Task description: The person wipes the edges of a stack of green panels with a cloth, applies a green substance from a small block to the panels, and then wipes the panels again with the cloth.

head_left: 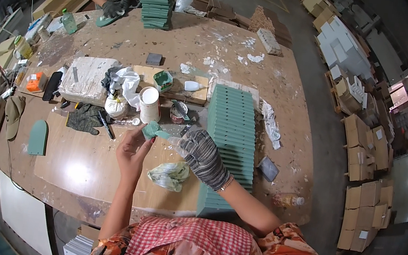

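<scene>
The bare left hand pinches a small green lump at the tips of its nearly closed fingers. The gloved right hand has its fingers curled around a slim tool, its green end at the lump; whether they touch, I cannot tell. Nearer the body, a crumpled bag lies on the table, beside stacked green panels.
</scene>
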`<state>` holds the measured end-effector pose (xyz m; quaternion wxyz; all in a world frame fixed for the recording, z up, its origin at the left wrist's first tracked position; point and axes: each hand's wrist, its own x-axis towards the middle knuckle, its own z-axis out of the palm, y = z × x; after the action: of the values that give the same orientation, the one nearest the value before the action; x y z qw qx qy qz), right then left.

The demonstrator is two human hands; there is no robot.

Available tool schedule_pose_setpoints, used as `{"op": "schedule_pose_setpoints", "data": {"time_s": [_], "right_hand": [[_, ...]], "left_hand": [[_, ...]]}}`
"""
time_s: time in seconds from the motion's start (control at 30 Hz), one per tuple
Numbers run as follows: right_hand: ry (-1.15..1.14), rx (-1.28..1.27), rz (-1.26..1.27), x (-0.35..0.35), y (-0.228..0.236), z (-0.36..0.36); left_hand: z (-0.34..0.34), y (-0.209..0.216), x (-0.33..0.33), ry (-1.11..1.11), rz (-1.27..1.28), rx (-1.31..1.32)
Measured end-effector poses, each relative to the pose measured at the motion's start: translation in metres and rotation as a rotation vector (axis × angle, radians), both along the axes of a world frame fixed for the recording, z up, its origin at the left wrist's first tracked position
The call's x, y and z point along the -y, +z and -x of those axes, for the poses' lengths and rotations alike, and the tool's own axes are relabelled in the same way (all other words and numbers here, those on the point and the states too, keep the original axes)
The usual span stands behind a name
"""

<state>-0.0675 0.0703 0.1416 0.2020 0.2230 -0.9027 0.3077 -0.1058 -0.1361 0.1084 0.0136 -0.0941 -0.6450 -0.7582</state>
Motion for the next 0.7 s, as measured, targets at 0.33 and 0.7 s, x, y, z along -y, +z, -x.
{"op": "schedule_pose_setpoints", "data": {"time_s": [0.33, 0.7], "right_hand": [[-0.043, -0.035, 0.037, -0.007, -0.007, -0.019], [-0.128, -0.003, 0.205, -0.012, -0.037, -0.040]], "left_hand": [[-0.002, 0.003, -0.002, -0.045, -0.064, 0.079], [-0.002, -0.003, -0.002, -0.080, 0.018, 0.001]]}}
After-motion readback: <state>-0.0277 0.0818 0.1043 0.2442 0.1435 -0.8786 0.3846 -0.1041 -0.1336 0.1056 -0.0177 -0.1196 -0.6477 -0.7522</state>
